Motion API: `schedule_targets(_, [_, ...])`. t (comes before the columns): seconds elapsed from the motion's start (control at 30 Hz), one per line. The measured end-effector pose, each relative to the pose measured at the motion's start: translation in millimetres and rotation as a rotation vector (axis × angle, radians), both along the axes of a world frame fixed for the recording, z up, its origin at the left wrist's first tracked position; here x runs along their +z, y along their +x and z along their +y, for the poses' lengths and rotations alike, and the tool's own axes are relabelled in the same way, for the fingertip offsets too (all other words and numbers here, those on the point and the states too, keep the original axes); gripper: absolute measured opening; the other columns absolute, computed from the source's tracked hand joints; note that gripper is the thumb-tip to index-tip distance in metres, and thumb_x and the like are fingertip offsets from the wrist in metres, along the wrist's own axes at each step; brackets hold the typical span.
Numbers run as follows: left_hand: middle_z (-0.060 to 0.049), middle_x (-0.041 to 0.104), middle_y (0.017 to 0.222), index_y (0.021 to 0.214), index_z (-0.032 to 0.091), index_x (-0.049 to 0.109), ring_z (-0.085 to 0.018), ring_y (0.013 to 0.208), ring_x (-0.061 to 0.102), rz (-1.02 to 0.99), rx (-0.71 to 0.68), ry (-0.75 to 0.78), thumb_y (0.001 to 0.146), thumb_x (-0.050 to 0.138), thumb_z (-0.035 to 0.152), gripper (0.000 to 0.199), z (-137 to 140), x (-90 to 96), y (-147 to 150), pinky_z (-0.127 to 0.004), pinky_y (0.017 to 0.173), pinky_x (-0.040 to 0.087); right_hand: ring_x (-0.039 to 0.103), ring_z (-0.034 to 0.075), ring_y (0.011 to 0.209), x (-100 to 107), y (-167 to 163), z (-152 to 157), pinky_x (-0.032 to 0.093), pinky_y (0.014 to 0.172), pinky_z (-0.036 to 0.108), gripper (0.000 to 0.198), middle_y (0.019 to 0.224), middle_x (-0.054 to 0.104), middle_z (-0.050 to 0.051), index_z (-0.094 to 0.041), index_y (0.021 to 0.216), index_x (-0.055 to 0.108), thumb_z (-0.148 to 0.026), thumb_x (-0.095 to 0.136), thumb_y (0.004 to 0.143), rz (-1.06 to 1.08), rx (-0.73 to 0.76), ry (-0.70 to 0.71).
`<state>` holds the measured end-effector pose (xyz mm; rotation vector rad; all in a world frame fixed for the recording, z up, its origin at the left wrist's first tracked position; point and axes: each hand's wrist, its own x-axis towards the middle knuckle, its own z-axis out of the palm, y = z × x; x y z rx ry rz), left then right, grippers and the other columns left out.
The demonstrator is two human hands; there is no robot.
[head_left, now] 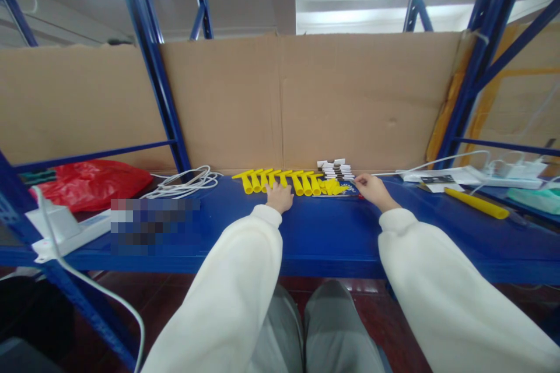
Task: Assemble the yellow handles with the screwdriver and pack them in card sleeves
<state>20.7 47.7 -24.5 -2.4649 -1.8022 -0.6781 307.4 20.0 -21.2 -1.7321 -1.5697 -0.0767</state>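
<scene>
Left hand (280, 198) at the row of yellow tools (248, 185) along the back of the blue bench (324, 233), fingers somewhat spread over the near ends; cannot tell whether it grips one. Right hand (371, 190) narrow, fingertips together at the right end of the small yellow pieces (333, 187) and the white-and-dark stack (336, 169); its hold is too small to tell. Cardboard (350, 99) stands behind; red bag (100, 185) and coiled cable (188, 185) lie to the left.

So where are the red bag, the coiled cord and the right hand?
Red bag (102, 183): head view, middle of its side.
Coiled cord (185, 186): head view, on the bundled strands.
Right hand (373, 189): head view, back of the hand.
</scene>
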Motion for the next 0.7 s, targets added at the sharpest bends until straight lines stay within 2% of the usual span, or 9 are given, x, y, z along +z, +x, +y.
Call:
schedule_targets(0.2, [-0.020, 0.072, 0.111, 0.105, 0.019, 0.074, -0.040, 0.125, 0.054, -0.024, 0.043, 0.020, 0.085, 0.051, 0.012, 0.031, 8.7, -0.1, 5.1, -0.067, 0.113, 0.017, 0.072, 0.021, 0.088, 0.7, -2.9, -0.8, 0.053, 0.084, 0.029, 0.018, 0.093, 0.078, 0.011, -0.016, 0.090, 0.074, -0.013, 0.057, 0.084, 0.007, 0.004, -0.006])
schedule_targets(0.3, [-0.017, 0.074, 0.107, 0.101, 0.021, 0.075, -0.038, 0.122, 0.057, -0.124, 0.034, 0.039, 0.085, 0.054, 0.013, 0.027, 8.8, 1.1, 5.0, -0.064, 0.112, 0.023, 0.072, 0.022, 0.090, 0.5, -3.2, -1.0, 0.053, 0.085, 0.030, 0.017, 0.094, 0.078, 0.011, -0.016, 0.091, 0.074, -0.014, 0.058, 0.085, 0.008, 0.002, -0.015])
schedule_targets(0.4, [-0.016, 0.074, 0.105, 0.099, 0.022, 0.076, -0.037, 0.120, 0.059, -0.318, 0.035, 0.058, 0.084, 0.058, 0.014, 0.024, 8.0, 2.4, 5.8, -0.061, 0.109, 0.031, 0.072, 0.022, 0.092, 0.2, -3.1, -1.2, 0.053, 0.086, 0.031, 0.018, 0.096, 0.077, 0.012, -0.015, 0.092, 0.074, -0.013, 0.057, 0.086, 0.014, 0.003, -0.016])
schedule_targets(0.5, [-0.010, 0.075, 0.095, 0.094, 0.024, 0.076, -0.033, 0.111, 0.064, -0.584, 0.043, 0.043, 0.081, 0.062, 0.012, 0.022, 8.0, 4.7, 5.9, -0.052, 0.106, 0.040, 0.072, 0.023, 0.091, 0.0, -3.0, -1.6, 0.053, 0.085, 0.031, 0.018, 0.096, 0.078, 0.012, -0.016, 0.092, 0.074, -0.013, 0.058, 0.085, 0.025, 0.009, -0.005])
schedule_targets(0.6, [-0.006, 0.074, 0.082, 0.093, 0.021, 0.075, -0.025, 0.092, 0.069, -0.847, -0.008, 0.007, 0.081, 0.062, 0.013, 0.019, 7.7, 8.5, 5.0, -0.040, 0.094, 0.051, 0.072, 0.023, 0.089, 0.0, -3.4, -2.0, 0.054, 0.085, 0.031, 0.018, 0.094, 0.078, 0.011, -0.017, 0.090, 0.074, -0.012, 0.058, 0.083, 0.029, 0.006, -0.003])
schedule_targets(0.7, [-0.005, 0.074, 0.084, 0.099, 0.017, 0.073, -0.017, 0.081, 0.069, -1.102, -0.105, -0.008, 0.083, 0.061, 0.013, 0.020, 4.9, 13.7, 5.0, -0.029, 0.082, 0.055, 0.073, 0.021, 0.088, 0.3, -3.6, -2.2, 0.054, 0.084, 0.030, 0.018, 0.092, 0.078, 0.009, -0.018, 0.088, 0.074, -0.012, 0.057, 0.083, 0.022, 0.006, -0.007])
